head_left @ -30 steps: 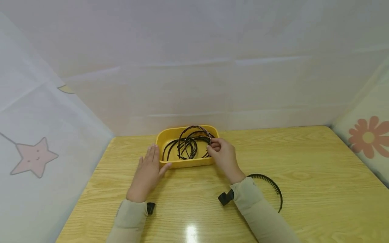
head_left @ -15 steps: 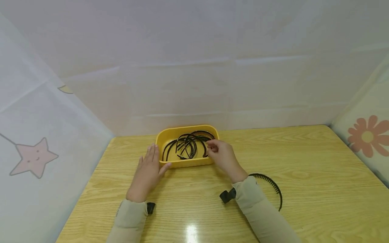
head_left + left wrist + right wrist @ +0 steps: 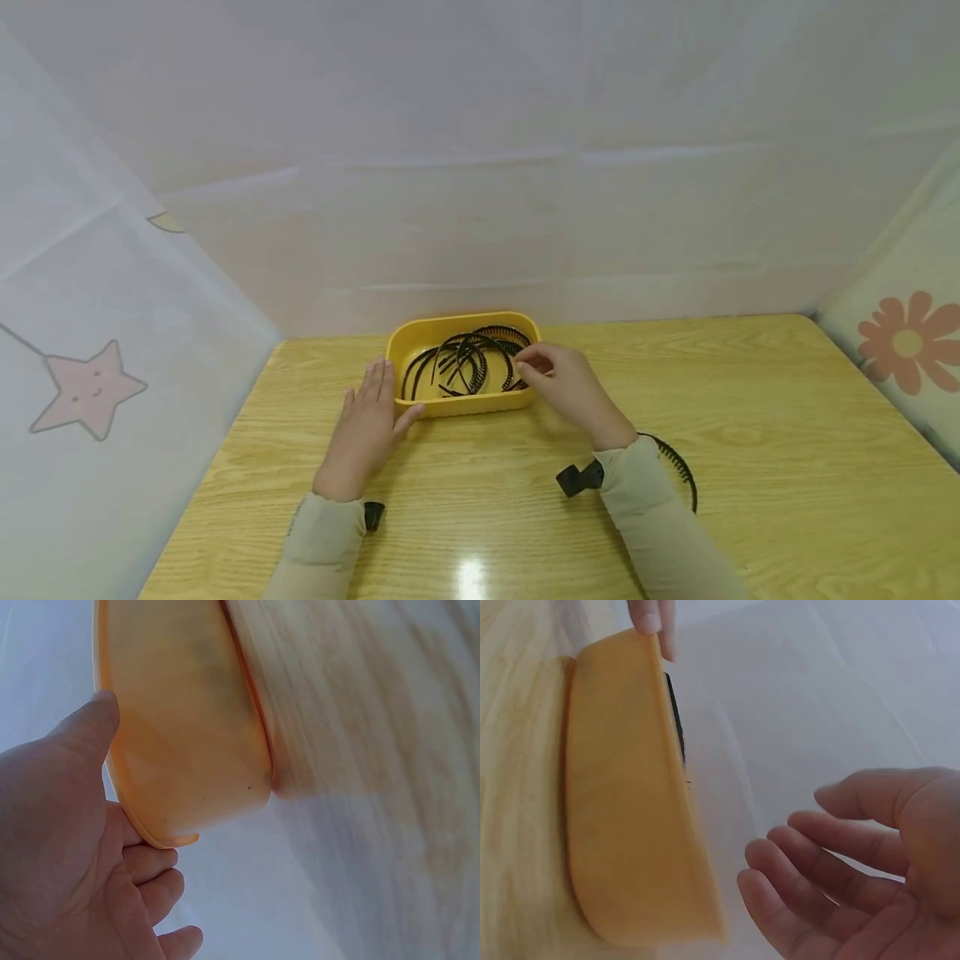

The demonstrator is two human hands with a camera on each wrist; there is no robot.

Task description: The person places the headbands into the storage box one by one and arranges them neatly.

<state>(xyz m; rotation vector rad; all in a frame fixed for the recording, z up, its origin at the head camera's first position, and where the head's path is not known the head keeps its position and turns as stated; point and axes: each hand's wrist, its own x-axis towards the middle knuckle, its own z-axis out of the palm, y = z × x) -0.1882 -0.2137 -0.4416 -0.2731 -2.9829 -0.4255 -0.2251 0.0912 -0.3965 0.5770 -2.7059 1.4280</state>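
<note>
A yellow plastic box (image 3: 465,406) holds several dark toothed headbands (image 3: 501,332), lying across each other. My left hand (image 3: 363,429) rests at the box's left front corner, with straight fingers along the left rim and the thumb along the front. In the left wrist view the left thumb (image 3: 90,727) touches the rim. At the box's right end hovers my right hand (image 3: 573,392), holding nothing; its fingers (image 3: 780,881) are loosely bent and apart from the box in the right wrist view. Another black headband (image 3: 681,463) lies on the table, partly hidden by the right sleeve.
The wood-grain table (image 3: 480,475) runs back to a pale cloth backdrop (image 3: 480,208) close behind the box. Cloth side walls carry a pink star (image 3: 88,390) on the left and a red flower (image 3: 909,342) on the right. Both wrists wear black camera mounts (image 3: 579,480).
My right hand has let go of a headband, which dropped lower among the others in the box. The hand has drawn back slightly to the right. My left hand has stayed in place.
</note>
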